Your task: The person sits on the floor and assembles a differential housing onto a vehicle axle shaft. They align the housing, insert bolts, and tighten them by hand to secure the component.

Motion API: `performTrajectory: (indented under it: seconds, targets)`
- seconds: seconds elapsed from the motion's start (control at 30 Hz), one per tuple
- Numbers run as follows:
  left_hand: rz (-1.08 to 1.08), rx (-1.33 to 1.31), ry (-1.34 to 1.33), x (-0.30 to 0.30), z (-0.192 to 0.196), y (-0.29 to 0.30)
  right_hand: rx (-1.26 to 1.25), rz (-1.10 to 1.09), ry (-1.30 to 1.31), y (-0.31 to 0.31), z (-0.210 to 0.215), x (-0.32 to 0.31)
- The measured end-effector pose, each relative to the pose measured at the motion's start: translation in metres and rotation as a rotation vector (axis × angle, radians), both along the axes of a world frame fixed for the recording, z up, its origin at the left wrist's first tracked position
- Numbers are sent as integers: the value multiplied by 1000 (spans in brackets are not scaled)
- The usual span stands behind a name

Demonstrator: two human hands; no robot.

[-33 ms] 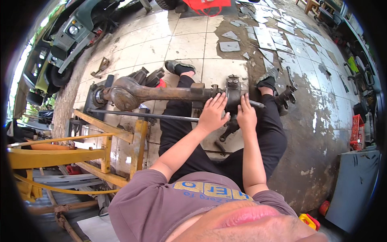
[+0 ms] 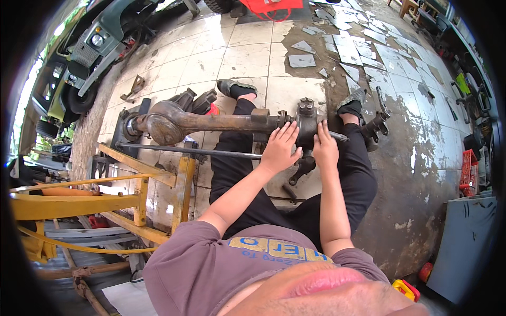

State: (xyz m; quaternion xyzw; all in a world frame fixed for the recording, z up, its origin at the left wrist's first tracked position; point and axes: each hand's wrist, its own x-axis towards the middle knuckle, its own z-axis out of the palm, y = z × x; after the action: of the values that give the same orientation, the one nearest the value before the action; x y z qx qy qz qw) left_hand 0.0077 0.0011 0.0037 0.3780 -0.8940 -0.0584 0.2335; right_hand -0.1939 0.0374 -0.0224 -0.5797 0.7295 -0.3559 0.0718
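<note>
Almost nothing had shifted: the left grip [image 2: 278, 151] and right grip [image 2: 326, 151] lay unclenched, fingers extended, against either side of the housing [image 2: 305, 125], by the right end of the axle [image 2: 221, 123].

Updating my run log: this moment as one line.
left hand: open, at axle's right end | right hand: open, at dark housing's right side

Around the view's middle: a green vehicle [image 2: 88, 57] at ten o'clock, a red bag [image 2: 275, 6] at twelve, broken tile pieces [image 2: 347, 50] at one, a red crate [image 2: 467, 169] at three, a blue-grey panel [image 2: 461, 245] near four, a yellow frame [image 2: 74, 206] toward eight.
</note>
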Motion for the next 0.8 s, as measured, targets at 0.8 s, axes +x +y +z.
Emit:
performTrajectory:
  seconds: [0.8]
  targets:
    - [6,-30,-1,0,-7,0,-175,67,-255,0,-21,-8]
